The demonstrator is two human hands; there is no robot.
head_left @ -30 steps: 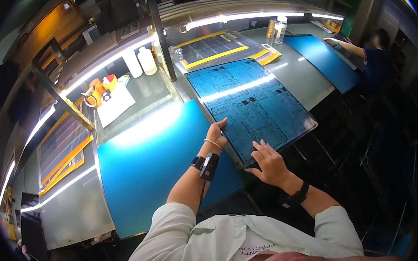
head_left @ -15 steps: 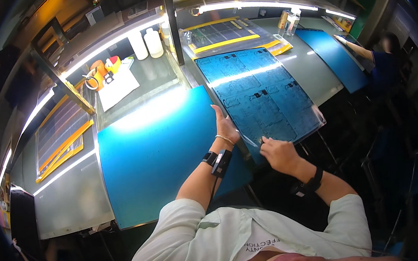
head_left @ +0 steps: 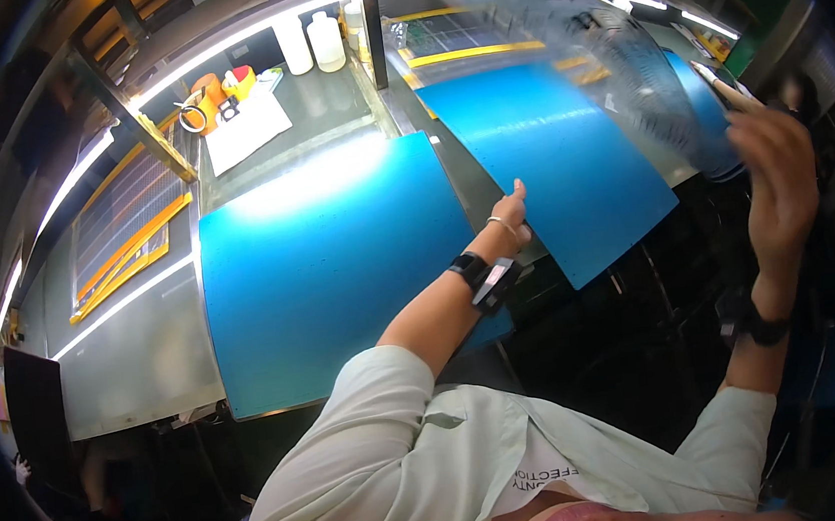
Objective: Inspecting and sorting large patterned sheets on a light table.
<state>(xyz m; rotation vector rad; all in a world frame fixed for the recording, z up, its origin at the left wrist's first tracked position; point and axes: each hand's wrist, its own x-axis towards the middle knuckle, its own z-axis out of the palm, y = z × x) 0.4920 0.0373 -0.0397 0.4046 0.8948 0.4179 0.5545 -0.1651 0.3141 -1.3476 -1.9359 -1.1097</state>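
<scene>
My left hand (head_left: 510,221) is at the near left edge of the right-hand blue panel (head_left: 558,156). Its thumb lies over the edge and the other fingers are mostly hidden, so the hand appears to grip the panel there. To the right, my right hand (head_left: 776,171) is raised and blurred. Beside it a clear film (head_left: 635,69) with dark circuit-like patterns curls up off the panel, smeared by motion; it appears held at its near corner by that hand. A second blue panel (head_left: 339,278) lies to the left of my left arm.
Two white bottles (head_left: 325,43), orange tape rolls (head_left: 210,88) and a white sheet (head_left: 249,129) stand behind the left panel. Yellow-edged films (head_left: 128,228) lie at far left. Another person's arm (head_left: 722,85) works over a blue panel at right. A metal post (head_left: 373,29) rises at the back.
The patterned film has come up off the right panel toward the far right, baring its plain blue surface. My right hand has swung right and up. The left hand remains at the panel's edge.
</scene>
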